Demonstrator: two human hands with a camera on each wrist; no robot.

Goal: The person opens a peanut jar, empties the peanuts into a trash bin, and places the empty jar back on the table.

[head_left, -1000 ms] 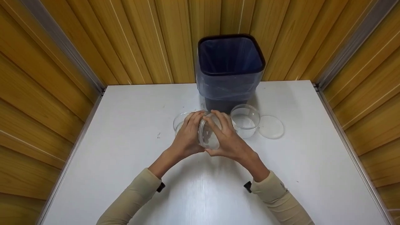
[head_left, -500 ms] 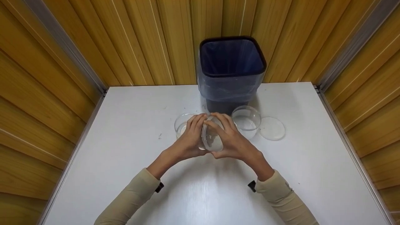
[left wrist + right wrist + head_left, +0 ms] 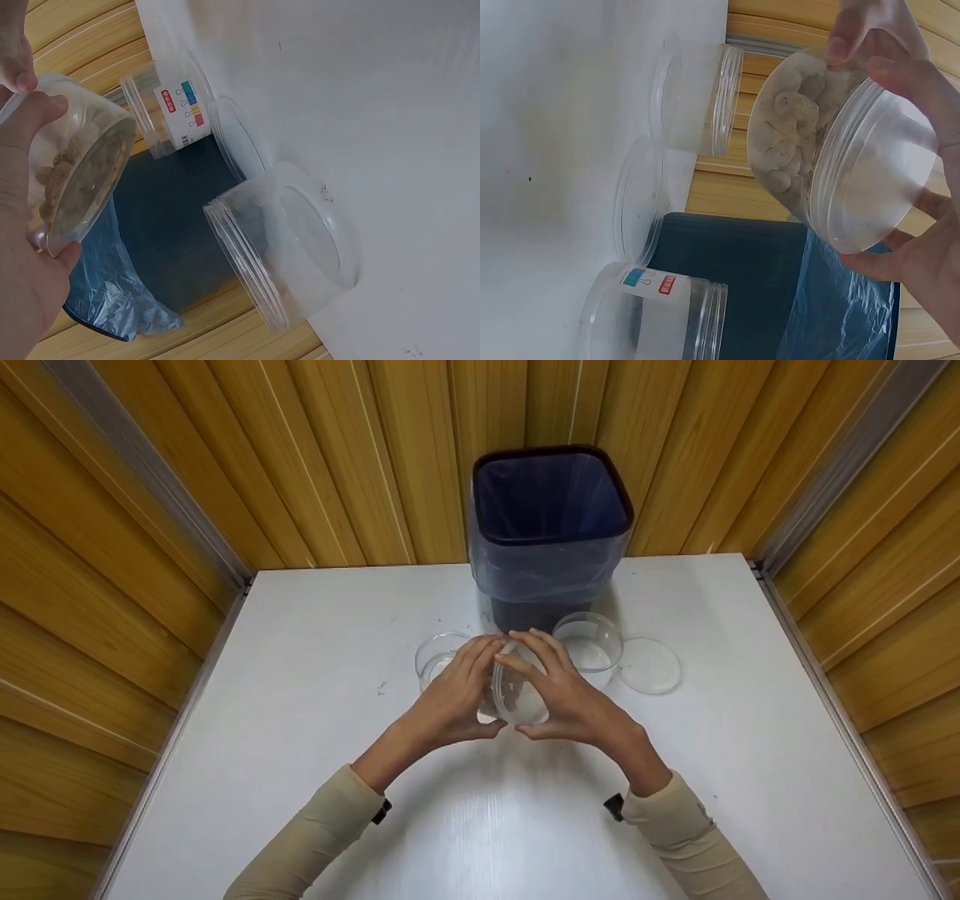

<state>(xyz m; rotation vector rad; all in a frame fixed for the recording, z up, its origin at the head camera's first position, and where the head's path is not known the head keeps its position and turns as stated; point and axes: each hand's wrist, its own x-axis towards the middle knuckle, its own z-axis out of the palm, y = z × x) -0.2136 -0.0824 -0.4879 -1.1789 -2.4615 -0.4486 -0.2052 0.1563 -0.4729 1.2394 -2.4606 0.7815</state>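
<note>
A clear round plastic jar (image 3: 787, 135) with pale brown, rounded lumps inside is held tipped on its side above the table. My left hand (image 3: 454, 690) curls round the jar's body. On its other end my right hand (image 3: 574, 697) grips the translucent screw lid (image 3: 885, 169), fingers spread over the rim. Lid and jar are together; whether the thread is engaged I cannot tell. Beneath and behind the hands stand two lidless clear jars, a plain jar (image 3: 300, 240) on the left and a labelled jar (image 3: 176, 112) on the right.
A dark bin (image 3: 555, 570) lined with a blue bag stands upright behind the jars, near the back wall. One loose round lid (image 3: 651, 666) lies flat right of the labelled jar. Small dark specks (image 3: 382, 688) dot the white table (image 3: 300, 660) on the left.
Both hands have shifted slightly to the right with the jar and lid. The right hand has moved farther than the left, and the two thumbs are a little more apart.
</note>
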